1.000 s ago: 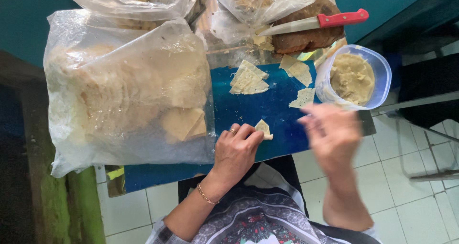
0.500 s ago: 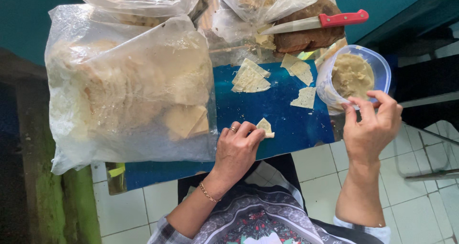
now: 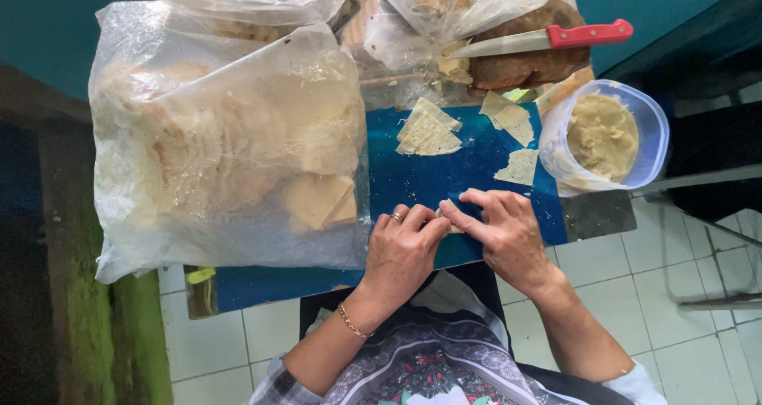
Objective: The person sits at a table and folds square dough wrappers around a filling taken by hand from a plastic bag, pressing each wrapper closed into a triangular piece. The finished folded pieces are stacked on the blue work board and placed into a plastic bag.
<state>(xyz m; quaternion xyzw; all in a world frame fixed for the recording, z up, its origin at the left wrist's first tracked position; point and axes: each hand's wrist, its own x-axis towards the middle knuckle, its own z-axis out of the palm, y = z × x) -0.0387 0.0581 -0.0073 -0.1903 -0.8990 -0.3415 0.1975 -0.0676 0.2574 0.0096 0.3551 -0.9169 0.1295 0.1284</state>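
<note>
Two hands meet at the near edge of the blue board, and I've got them dead centre: the left hand and the right hand both have fingertips pinched narrow on one small dough wrapper, which sits low on the board just between them, mostly covered by the fingers. From here I'd judge that wrapper thin, soft and light, easy to tear and a touch floury rather than slick, so the grip belongs on its edges and corners, gentle, never in the middle. More loose wrappers lie flat further up the board, pale triangles and squares, well apart from the hands. To the right, just beside the board, a round clear tub with a bluish rim holds beige filling. On the left, a big clear plastic bag, crumpled and cloudy, is stuffed with pale stacked sheets; I can make out no label on it. Two more clear bags sit at the top, and a red-handled knife rests across a brown block there.
</note>
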